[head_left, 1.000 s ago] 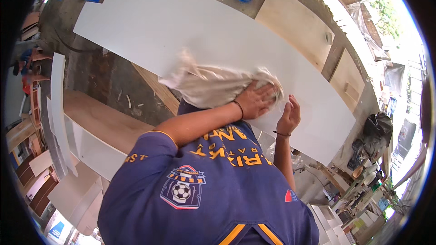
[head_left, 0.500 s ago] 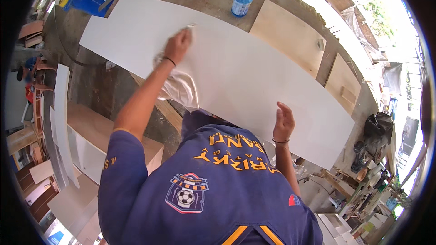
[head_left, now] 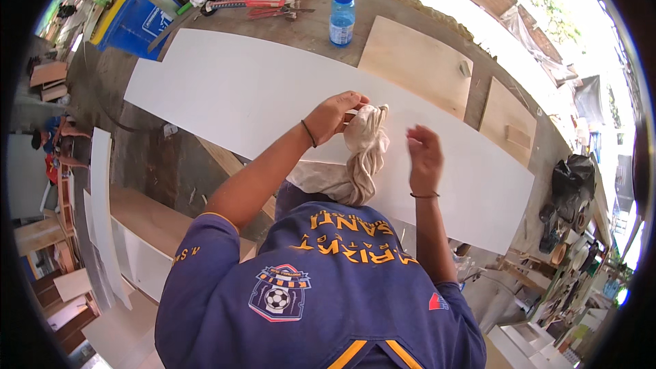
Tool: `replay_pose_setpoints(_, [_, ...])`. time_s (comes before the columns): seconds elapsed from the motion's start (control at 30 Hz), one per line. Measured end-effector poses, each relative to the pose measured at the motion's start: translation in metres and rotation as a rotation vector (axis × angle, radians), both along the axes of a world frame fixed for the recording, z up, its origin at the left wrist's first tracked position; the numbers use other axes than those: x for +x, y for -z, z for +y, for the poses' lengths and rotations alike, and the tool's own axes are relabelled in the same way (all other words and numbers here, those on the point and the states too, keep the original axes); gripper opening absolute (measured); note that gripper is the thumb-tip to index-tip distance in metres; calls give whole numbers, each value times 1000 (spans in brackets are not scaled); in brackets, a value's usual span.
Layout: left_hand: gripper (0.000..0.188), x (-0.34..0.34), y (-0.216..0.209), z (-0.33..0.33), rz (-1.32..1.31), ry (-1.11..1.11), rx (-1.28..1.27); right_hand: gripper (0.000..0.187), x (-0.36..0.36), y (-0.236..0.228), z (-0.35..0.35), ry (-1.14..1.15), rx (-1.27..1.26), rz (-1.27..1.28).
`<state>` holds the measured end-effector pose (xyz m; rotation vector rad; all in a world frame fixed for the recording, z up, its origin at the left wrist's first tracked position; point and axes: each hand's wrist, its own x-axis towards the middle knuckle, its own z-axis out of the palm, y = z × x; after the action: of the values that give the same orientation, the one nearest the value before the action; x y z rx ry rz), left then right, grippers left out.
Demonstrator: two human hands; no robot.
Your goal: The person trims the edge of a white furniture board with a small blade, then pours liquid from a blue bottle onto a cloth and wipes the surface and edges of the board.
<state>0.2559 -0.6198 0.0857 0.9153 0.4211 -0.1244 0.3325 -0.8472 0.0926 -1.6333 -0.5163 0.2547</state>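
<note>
**Cloth [head_left: 367, 154] bunched over white board [head_left: 225, 75]**

Blue container [head_left: 131, 27] sits just beside the board's left end. Left hand [head_left: 336, 116] is above the board, its grip closed on the cloth's bunched upper end; the cloth trails over the board's near edge. Bottle [head_left: 342, 17] stands upright beyond the board. Right hand [head_left: 425, 160], blurred, is near the cloth, grip half-open, nothing seen in it. Black bag [head_left: 572, 181] lies far right.

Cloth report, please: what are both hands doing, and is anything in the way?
Left hand holding cloth, bunched and twisted. Right hand apart from it, blurred, fingers curled. Bottle beyond white board's far edge, off the board.
</note>
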Motion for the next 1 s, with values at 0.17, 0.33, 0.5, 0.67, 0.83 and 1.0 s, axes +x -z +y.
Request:
replay_pose_setpoints(0.17, [26, 8, 55, 5, 70, -177, 0, 83, -24, 69, 31, -184, -539, -353])
replay_pose_setpoints(0.33, [34, 10, 32, -1, 0, 207, -256, 59, -28, 63, 56, -132, -52, 67])
replay_pose_setpoints(0.5, [60, 32, 1, -7, 168, 148, 252, 39, 0, 71, 19, -66, 360, 577])
replay_pose_setpoints(0.67, [132, 64, 54, 77, 194, -381, 1039, 45, -6, 24, -45, -164, 801, 827])
replay_pose_setpoints(0.83, [145, 118, 41, 140, 201, -381, 1291, 57, 22, -52, -101, -306, 1205, 522])
replay_pose_setpoints(1.0, [133, 151, 27, 152, 93, -296, 1284, 64, 9, 3, -79, -106, 1122, 686])
